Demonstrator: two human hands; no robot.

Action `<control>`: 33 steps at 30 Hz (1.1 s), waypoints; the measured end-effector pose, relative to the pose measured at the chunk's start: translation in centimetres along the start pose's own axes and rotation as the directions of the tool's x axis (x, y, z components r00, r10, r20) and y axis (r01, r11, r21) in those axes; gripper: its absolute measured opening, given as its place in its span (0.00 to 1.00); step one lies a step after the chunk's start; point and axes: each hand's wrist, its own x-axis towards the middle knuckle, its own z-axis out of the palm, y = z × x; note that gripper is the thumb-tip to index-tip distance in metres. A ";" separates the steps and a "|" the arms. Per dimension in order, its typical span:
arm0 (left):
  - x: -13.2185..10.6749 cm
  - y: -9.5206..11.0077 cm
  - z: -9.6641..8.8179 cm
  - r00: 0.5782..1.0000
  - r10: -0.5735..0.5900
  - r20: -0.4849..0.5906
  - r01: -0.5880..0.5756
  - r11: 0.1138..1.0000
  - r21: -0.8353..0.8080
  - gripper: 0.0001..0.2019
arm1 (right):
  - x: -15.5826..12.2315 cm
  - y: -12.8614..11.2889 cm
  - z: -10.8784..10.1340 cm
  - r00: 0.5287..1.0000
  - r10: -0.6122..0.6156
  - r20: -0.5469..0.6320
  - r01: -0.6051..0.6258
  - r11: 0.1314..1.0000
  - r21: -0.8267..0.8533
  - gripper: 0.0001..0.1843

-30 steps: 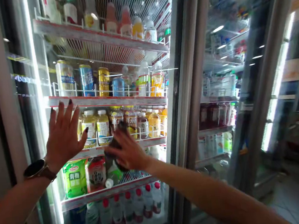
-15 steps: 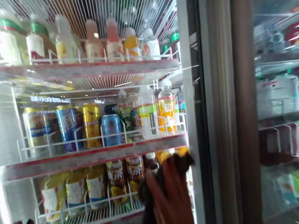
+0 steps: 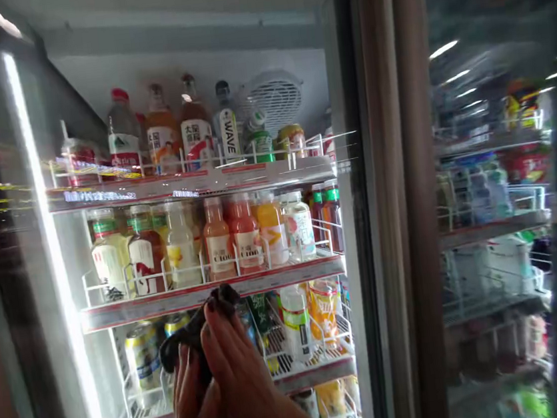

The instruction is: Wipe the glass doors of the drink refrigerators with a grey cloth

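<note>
A dark cloth (image 3: 188, 336) is pressed against the glass door (image 3: 197, 111) of a lit drinks fridge. My right hand (image 3: 245, 380) lies over the cloth with its fingers closed on its upper part, fingertips near the third shelf rail. My left hand (image 3: 193, 410) sits just left of it and below, fingers together and up against the cloth's lower end. Behind the glass stand rows of bottles (image 3: 241, 233) and cans (image 3: 141, 355) on white wire shelves.
A dark door frame (image 3: 395, 222) runs up the middle, with a second glass-fronted fridge (image 3: 490, 212) of drinks to its right. A bright light strip (image 3: 50, 262) glows along the fridge's left inner edge. A round fan grille (image 3: 271, 99) sits at the top back.
The view has tilted up to the top shelves. My right hand and the cloth moved left and upward on the glass. My left hand left the door's edge and joined the cloth.
</note>
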 end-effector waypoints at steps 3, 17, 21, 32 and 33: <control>3.0 0.0 1.4 0.996 0.023 -0.088 -0.029 0.997 -0.065 0.34 | 0.6 0.6 -2.4 0.991 -0.031 0.133 0.025 0.999 0.047 0.49; 25.6 -9.5 -8.8 0.995 0.080 -0.055 -0.049 0.903 0.427 0.29 | 4.3 17.3 -16.2 0.999 0.000 -0.045 -0.020 0.892 -0.452 0.44; 17.0 -4.2 -2.2 0.894 0.386 0.227 -0.442 0.842 0.309 0.28 | 3.8 16.9 -15.8 0.999 -0.018 -0.037 -0.001 0.892 -0.453 0.44; 27.5 -8.0 -8.3 0.983 0.148 0.107 -0.178 0.916 0.361 0.28 | 3.8 16.9 -15.9 0.999 0.003 -0.050 -0.025 0.893 -0.448 0.45; 28.8 -7.2 -7.7 0.997 0.071 0.009 -0.070 0.926 0.371 0.28 | 3.8 16.9 -15.9 0.999 0.002 -0.054 -0.026 0.893 -0.449 0.45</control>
